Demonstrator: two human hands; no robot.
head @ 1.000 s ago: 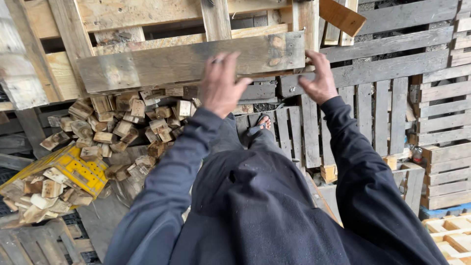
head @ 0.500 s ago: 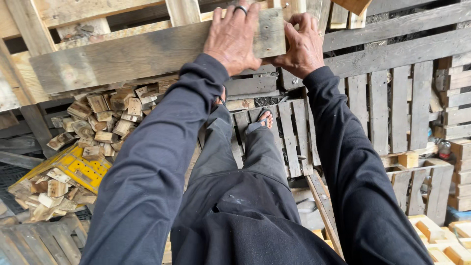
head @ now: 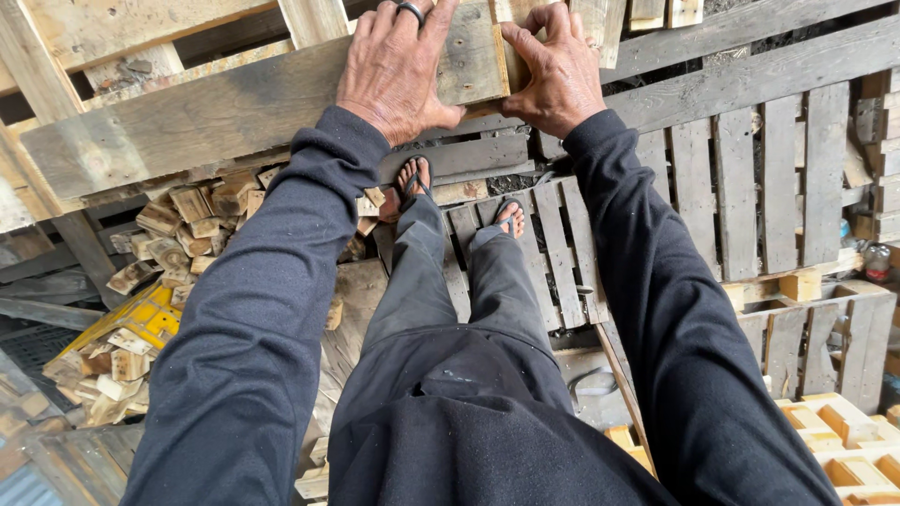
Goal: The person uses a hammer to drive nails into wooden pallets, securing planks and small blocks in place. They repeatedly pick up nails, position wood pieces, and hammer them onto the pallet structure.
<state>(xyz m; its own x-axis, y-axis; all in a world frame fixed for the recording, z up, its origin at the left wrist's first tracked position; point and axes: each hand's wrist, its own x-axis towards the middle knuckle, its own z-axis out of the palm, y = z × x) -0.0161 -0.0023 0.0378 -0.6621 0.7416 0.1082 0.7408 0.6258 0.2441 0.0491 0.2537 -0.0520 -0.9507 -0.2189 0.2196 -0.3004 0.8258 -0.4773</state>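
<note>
A raised wooden pallet fills the top of the head view, its weathered grey front board (head: 216,117) running from left to centre. My left hand (head: 398,70), with a ring on one finger, presses flat on that board near its right end. My right hand (head: 553,75) grips the board's end and the edge of the block behind it. Both arms are in dark sleeves. Below, my feet in flip-flops (head: 412,187) stand on flat pallets.
A heap of small wooden blocks (head: 187,220) lies at the left, partly on a yellow sheet (head: 141,323). Grey pallets (head: 750,178) cover the ground to the right. Pale new wooden pieces (head: 834,440) sit at the bottom right. Dark planks lie at the far left.
Both hands, spread wide on the board a second ago, have come together at its right end. The pallet now sits closer and higher in view.
</note>
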